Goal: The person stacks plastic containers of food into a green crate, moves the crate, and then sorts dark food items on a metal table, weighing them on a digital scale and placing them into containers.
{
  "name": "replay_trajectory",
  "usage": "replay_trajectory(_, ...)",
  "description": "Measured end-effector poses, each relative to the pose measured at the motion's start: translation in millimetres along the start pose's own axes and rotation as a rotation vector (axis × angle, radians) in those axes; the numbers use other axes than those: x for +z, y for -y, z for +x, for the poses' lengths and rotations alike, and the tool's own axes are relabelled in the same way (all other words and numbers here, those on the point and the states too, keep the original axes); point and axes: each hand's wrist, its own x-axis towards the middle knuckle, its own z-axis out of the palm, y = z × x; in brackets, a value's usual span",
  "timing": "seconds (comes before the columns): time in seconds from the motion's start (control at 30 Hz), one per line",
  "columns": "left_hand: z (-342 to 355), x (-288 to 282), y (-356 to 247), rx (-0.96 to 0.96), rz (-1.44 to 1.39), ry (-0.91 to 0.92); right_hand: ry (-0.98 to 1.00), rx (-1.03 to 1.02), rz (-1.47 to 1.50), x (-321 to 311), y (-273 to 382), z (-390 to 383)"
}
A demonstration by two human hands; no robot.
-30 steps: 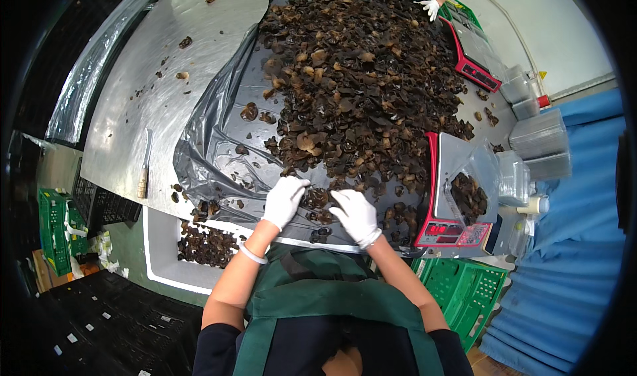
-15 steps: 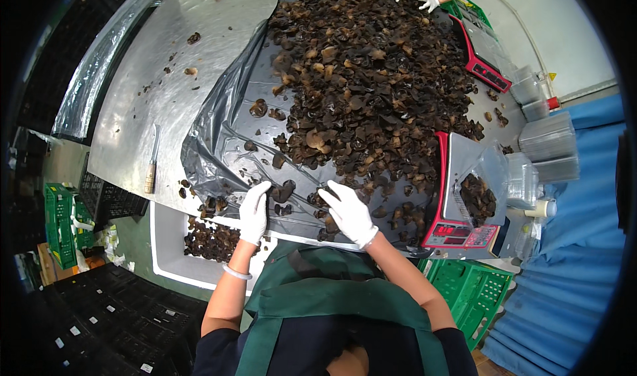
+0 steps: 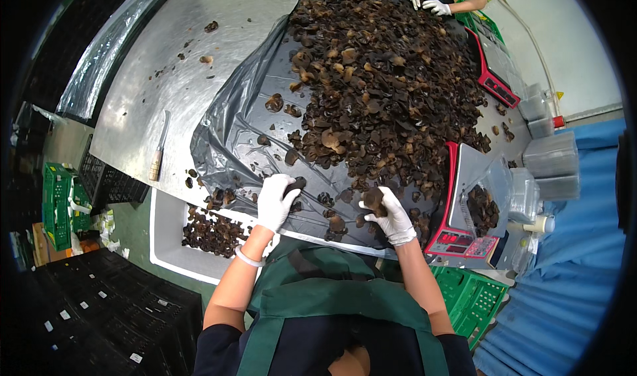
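Note:
Dark brown wood ear mushrooms lie in a big heap (image 3: 385, 84) on black plastic sheeting (image 3: 265, 104) over a metal table. My left hand (image 3: 273, 202), in a white glove, is closed on a dark wood ear mushroom (image 3: 296, 185) near the table's front edge. To its right my gloved right hand (image 3: 393, 218) grips a brown wood ear mushroom (image 3: 375, 202) between thumb and fingers. A few loose pieces (image 3: 337, 225) lie on the sheeting between the hands. Below left of my left hand, a white bin (image 3: 166, 243) holds more mushroom pieces.
A red-edged scale (image 3: 458, 217) stands right, carrying a clear container of mushrooms (image 3: 483, 207). Behind it are another scale (image 3: 494, 77) and stacked clear boxes (image 3: 551, 153). A wooden-handled knife (image 3: 156, 160) lies left. Across the table, a co-worker's gloved hands (image 3: 428, 1) hover by the heap.
Both hands have closed on mushroom pieces. My left hand has moved slightly right, my right hand further right. The whole view has shifted a little.

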Motion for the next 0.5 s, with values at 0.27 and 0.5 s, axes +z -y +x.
replay_trajectory(0.27,-12,-24,2,-0.8,-1.343,0.093,0.076,-0.477,-1.363,33,-39,-24)
replay_trajectory(0.5,-22,-25,0,-0.837,-1.767,0.163,0.126,-0.518,-1.828,30,-62,-10)
